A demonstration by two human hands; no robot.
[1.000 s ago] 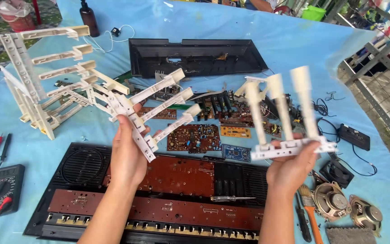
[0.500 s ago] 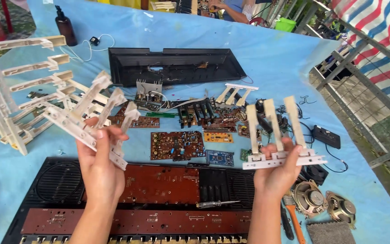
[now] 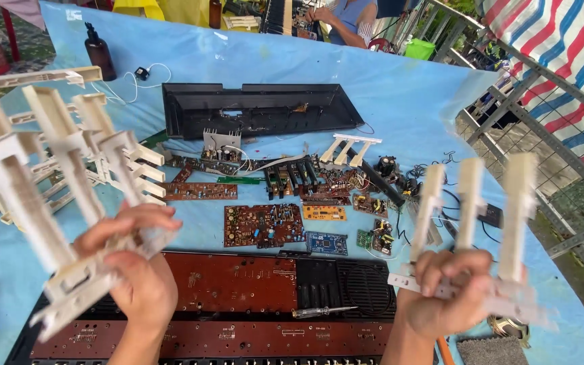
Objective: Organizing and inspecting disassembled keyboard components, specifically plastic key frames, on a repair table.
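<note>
Both hands had risen nearer the camera, left hand (image 3: 140, 284) fingers clasped a cream plastic piano-key cluster (image 3: 55, 196) (blurred), right hand (image 3: 444, 301) fingers gripped a three-key white strip (image 3: 471, 223), above the opened brown keyboard chassis (image 3: 238, 304) on the blue tabletop (image 3: 400, 81).

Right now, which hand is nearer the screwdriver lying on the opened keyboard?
Right. The right hand sits just right of the screwdriver; the left hand is farther off to its left.

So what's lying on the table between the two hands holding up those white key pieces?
In the head view, between the left hand and right hand lies the opened keyboard base with reddish-brown boards, and a screwdriver resting on it.
</note>
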